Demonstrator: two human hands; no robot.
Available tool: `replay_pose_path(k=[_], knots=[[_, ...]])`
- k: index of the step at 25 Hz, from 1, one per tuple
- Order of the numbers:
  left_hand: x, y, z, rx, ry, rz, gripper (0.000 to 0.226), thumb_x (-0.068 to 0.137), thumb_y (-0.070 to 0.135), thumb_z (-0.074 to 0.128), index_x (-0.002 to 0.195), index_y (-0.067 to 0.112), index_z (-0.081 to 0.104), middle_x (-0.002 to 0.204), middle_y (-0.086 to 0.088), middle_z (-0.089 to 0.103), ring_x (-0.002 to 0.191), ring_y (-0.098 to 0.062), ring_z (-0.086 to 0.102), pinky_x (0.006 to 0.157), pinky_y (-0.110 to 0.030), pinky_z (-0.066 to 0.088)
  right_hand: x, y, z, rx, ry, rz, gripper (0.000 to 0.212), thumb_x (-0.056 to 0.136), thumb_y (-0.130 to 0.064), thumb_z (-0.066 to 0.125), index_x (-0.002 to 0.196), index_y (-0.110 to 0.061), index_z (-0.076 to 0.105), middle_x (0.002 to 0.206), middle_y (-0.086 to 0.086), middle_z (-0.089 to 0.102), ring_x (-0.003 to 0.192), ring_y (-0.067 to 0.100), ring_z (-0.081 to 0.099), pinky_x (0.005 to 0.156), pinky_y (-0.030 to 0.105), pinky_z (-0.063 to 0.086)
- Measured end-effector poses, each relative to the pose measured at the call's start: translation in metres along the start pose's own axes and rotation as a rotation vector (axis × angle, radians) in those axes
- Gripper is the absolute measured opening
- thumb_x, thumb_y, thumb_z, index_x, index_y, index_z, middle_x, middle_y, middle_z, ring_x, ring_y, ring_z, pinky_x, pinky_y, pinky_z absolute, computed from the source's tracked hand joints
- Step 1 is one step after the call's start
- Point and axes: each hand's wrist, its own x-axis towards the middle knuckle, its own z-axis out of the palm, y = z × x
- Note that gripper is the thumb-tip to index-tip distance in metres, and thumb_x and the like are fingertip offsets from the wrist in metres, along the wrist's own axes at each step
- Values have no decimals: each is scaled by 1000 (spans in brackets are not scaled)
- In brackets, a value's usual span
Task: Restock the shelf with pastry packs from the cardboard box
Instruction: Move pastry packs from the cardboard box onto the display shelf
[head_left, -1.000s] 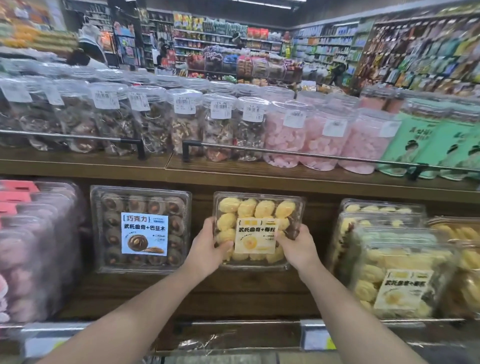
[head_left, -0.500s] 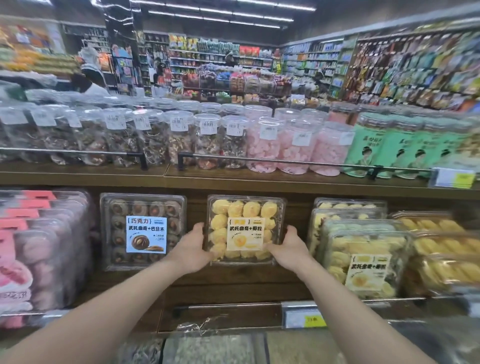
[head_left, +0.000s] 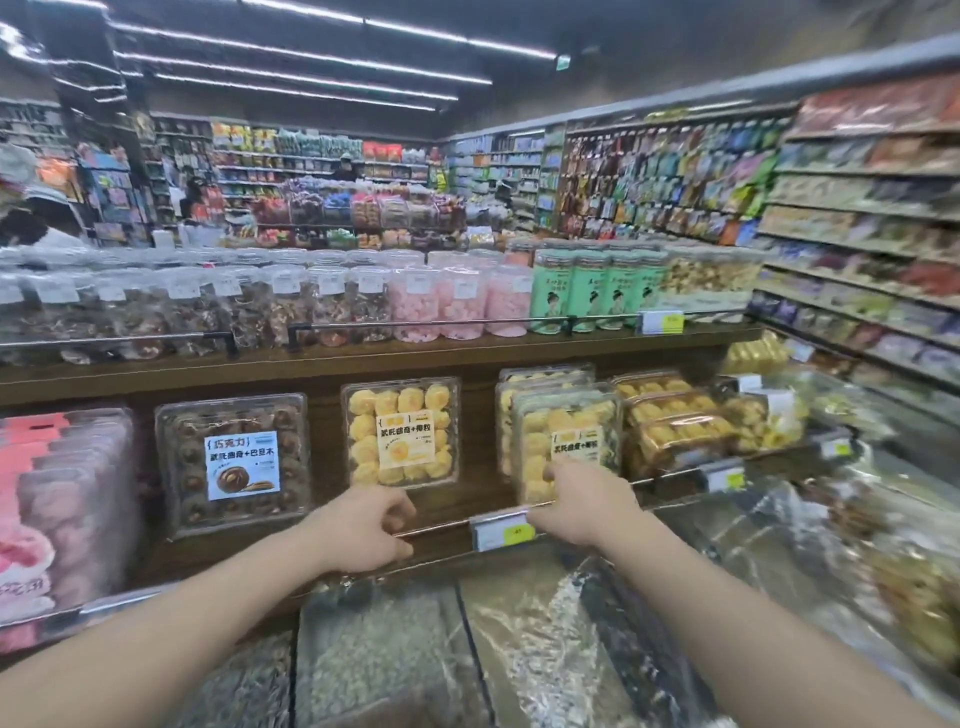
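A clear pack of yellow pastries (head_left: 400, 431) stands upright against the back of the wooden shelf (head_left: 457, 504), with no hand on it. My left hand (head_left: 363, 530) hovers just below and in front of it, fingers loosely curled and empty. My right hand (head_left: 582, 504) lies against the lower front of a stack of the same yellow pastry packs (head_left: 566, 441) to the right; whether it grips one is unclear. A pack of chocolate pastries (head_left: 234, 462) stands to the left. No cardboard box is in view.
Pink packs (head_left: 62, 499) fill the shelf's left end, more yellow packs (head_left: 675, 426) the right. Jars of sweets (head_left: 332, 306) line the upper shelf behind a metal rail. A price tag (head_left: 504, 530) hangs on the front rail. Covered bins (head_left: 395, 654) sit below. Aisle shelving runs along the right.
Both hands have let go of the yellow pastry pack, which stays standing on the shelf. My left hand dropped lower; my right hand moved right to the neighbouring stack. The view swung right.
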Motion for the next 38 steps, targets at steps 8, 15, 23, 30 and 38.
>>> replay_pose_path(k=[8,15,23,30,38], knots=[[-80,128,63,91,-114,446,43,78,37,75,119,24,66,106,6,68,105,-17,66,92,-28,52,-231,80,9,66,17,365,96,62,-80,45,136,-20,57,128,5,66,119,31,63,89,38,53],[-195,286,153,145,-316,816,39,77,39,75,114,31,63,110,8,70,104,-15,66,95,-34,55,-476,158,35,185,111,809,49,82,-52,66,120,-22,64,120,2,68,112,29,65,84,39,53],[-445,483,298,227,-550,1272,45,77,39,79,119,30,66,114,9,72,102,-13,67,95,-31,54,-829,207,91,345,184,1313,58,80,-58,69,129,-28,61,131,-3,65,121,25,62,92,36,50],[-714,567,445,368,-799,1556,43,85,36,75,125,27,62,116,9,66,96,-11,59,99,-31,52,-1103,192,173,497,277,1635,62,73,-59,66,127,-28,64,131,0,67,120,25,64,99,40,53],[-899,543,639,568,-1128,1598,23,82,32,77,97,35,61,108,9,68,91,-13,62,83,-24,49,-1255,150,355,946,420,1977,69,80,-56,69,139,-21,59,129,0,66,118,25,64,97,39,54]])
